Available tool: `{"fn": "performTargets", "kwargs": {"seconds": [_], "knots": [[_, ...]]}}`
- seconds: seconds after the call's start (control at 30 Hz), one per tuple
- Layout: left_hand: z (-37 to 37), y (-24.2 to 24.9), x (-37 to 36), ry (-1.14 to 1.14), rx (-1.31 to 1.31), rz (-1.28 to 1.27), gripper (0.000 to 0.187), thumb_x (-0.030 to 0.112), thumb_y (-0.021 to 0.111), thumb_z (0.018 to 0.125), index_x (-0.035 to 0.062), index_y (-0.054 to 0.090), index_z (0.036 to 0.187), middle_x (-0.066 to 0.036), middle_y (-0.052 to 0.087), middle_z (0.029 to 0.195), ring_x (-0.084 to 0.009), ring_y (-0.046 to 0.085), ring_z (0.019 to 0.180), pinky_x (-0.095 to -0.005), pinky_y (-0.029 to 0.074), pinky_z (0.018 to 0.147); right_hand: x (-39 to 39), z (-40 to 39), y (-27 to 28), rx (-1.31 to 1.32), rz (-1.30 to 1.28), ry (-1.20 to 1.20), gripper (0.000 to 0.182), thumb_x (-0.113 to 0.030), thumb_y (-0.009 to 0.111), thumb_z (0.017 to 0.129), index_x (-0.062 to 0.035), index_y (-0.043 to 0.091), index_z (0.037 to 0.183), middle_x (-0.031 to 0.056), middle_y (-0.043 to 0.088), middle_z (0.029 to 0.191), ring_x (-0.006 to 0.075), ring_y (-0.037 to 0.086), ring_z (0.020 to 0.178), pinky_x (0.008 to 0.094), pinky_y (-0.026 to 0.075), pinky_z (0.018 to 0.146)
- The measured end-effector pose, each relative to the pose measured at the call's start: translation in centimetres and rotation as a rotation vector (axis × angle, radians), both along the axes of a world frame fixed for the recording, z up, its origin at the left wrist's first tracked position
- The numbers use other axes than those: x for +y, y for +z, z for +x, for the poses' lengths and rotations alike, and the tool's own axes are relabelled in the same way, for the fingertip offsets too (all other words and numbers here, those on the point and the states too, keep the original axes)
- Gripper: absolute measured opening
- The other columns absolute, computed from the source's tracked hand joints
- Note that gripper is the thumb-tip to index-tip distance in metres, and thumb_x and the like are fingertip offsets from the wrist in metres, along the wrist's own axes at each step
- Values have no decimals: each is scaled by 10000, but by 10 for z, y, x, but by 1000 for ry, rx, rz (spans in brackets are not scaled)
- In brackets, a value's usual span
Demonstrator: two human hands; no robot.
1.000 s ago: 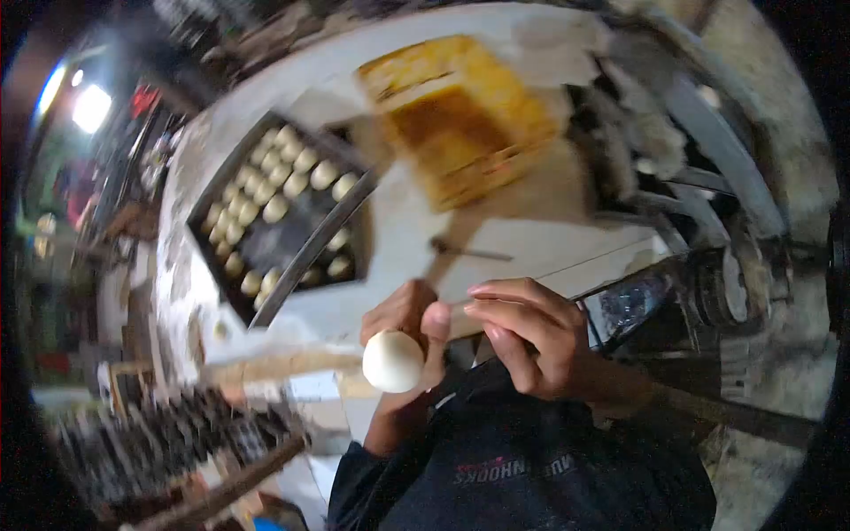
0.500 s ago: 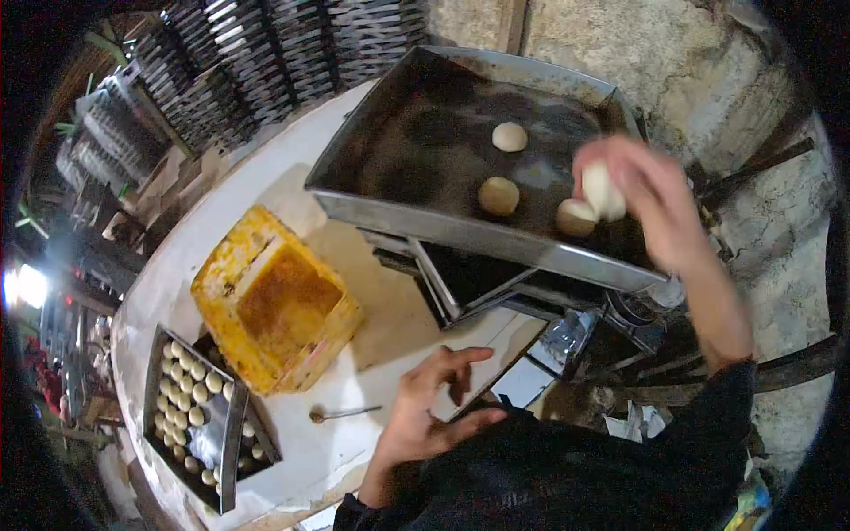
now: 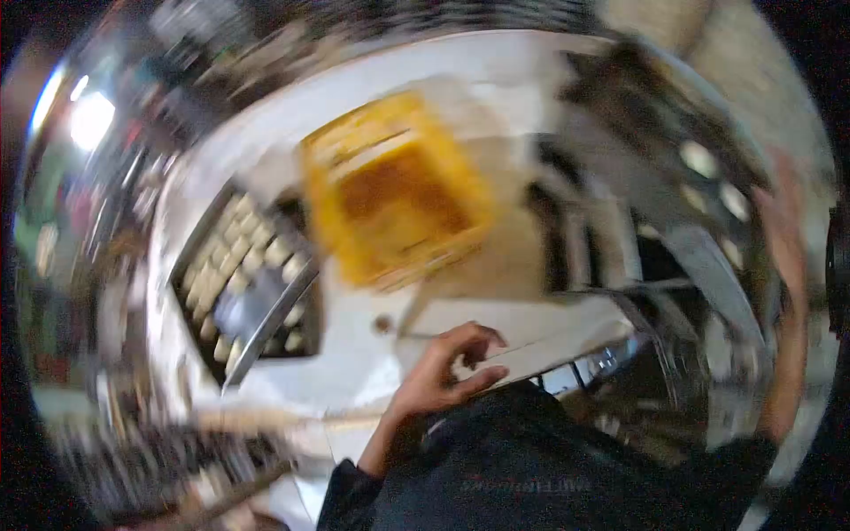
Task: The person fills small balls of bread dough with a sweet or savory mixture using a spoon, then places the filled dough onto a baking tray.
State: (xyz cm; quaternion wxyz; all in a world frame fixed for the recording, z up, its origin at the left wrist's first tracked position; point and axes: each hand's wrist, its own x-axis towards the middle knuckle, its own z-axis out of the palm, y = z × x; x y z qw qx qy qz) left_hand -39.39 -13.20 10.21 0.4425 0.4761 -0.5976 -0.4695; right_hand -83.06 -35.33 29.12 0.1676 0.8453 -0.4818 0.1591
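My left hand hovers over the near edge of the white table, its fingers loosely curled and apart from the thumb, holding nothing. Close by on the table lies a thin stick-like tool with a round end. At the far right, my right hand is blurred beside the large metal tray; its fingers appear stretched and I see nothing in them. In that dark tray sit several pale dough balls, one of them toward the back. Motion smears their outlines.
A yellow, cut-open container with a brownish inside stands mid-table. Left of it, a smaller metal tray holds rows of small dough balls. Metal supports sit under the large tray. A bright lamp shines at left.
My view has swung left, so the large tray now sits at the right edge. My right hand no longer shows the dough ball it held. My left hand keeps its pose.
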Motion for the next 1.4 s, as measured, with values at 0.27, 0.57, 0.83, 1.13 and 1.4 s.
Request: {"fn": "performTargets", "kwargs": {"seconds": [0.27,0.57,0.83,1.13,1.4], "knots": [[365,-88,93,1220,-1001,190,361,341,660,853,33,667,1041,-187,688,905,-324,662,822,-418,504,779,172,136,-31,-174,-269,422,300,-167,470,978,47,568,1165,161,625,1077,315,584,1029,407,463,887],[418,-119,30,984,-1082,136,508,452,687,802,-22,622,972,-234,644,925,-400,626,879,-470,500,778,214,367,-155,-609,407,593,153,-70,637,762,-10,643,903,120,622,775,253,607,696,341,493,655],[141,-26,108,470,-212,-48,986,148,779,718,11,178,1487,-228,537,1246,-310,607,1014,-349,485,894,250,413,-201,-898,1387,397,595,-463,617,893,-2,567,1264,159,631,1134,187,643,925,305,533,789],[-5,-2,129,519,140,-282,397,104,693,832,-52,613,1188,-85,551,937,-183,538,847,-277,459,752,296,289,-163,-963,531,634,461,-268,620,874,-20,569,1259,209,568,1261,317,595,1128,381,482,943],[-107,-4,130,302,261,-69,647,379,575,921,-63,384,1353,-198,514,1164,-245,533,1036,-340,448,863,300,229,-183,-1284,649,273,202,-213,528,947,-23,597,951,139,639,857,264,639,773,338,503,711]]}}
